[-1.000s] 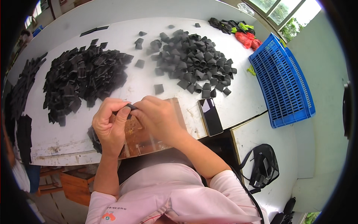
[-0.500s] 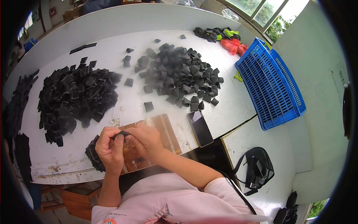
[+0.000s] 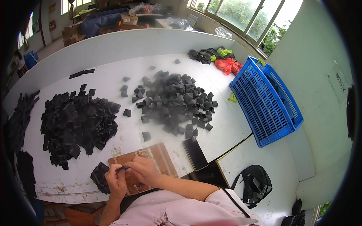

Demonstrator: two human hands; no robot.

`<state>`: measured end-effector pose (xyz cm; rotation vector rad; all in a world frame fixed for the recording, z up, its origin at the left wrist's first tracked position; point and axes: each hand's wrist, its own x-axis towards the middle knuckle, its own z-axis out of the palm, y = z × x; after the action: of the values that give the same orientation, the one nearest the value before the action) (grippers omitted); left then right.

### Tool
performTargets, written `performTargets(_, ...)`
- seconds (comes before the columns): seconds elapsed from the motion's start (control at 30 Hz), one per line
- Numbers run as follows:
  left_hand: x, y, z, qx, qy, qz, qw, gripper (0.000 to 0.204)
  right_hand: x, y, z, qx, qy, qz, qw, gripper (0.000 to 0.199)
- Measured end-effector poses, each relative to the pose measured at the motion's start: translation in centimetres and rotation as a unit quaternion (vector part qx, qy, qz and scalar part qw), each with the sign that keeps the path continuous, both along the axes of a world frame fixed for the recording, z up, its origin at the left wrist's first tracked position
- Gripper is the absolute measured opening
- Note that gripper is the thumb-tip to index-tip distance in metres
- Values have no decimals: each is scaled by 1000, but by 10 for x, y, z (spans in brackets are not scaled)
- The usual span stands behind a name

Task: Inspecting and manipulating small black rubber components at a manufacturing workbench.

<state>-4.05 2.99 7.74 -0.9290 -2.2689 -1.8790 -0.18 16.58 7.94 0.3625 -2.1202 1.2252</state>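
**Pinch stays on black pc [image 3: 122,168] as view tips up**

Main chg vs ½ sec ago: head view tilts up, so desk [image 3: 81,184] sits lower in frame & more of room past the back panel [image 3: 124,47] shows at 12 o'clock. Hands don't part: black pc is still up in the fingers, so handling of this one isn't done & it's on neither pile.

L hand [image 3: 116,180]: thumb & fingers closed, pinching pc's L end. R hand [image 3: 145,172]: fingers nearly closed, tips at pc's R end, partly hidden. Pc looks slim & dark; can't tell if it's folded, too small.

Pos. rel. to hands: brown board [image 3: 120,159] directly under; small black stack [image 3: 98,177] just beside L hand, 9 o'clock; flat-pc pile [image 3: 77,128] approx 10; looped-pc pile [image 3: 177,98] approx 1, w/ a few loose pcs b/w the two. Phone [image 3: 195,153] near R edge of board, 2–3 o'clock; blue crate [image 3: 264,109] well apart, approx 2; mesh pouch [image 3: 257,184] just past 3. Pile layout looks unchanged.
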Motion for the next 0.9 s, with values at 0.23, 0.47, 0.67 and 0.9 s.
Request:
performTargets(0.23, -6, -3, -23, -23, 22, 19, 999, 22, -8, 4, -4, 0, 8, 16, 1000, 16)
performTargets(0.47, 17, -20, -52, -18, -196, 66, 978, 25, -1, -3, -3, -8, 18, 26, 999, 16)
performTargets(0.67, 13, -11, -29, 75, -341, 18, 937, 19, 0, 4, -2, 18, -12, 23, 1000, 26)
performTargets(0.9, 10, 2, 2, 159, -451, -35, 877, 8, 13, 12, 48, -160, -172, 18, 972, 11)
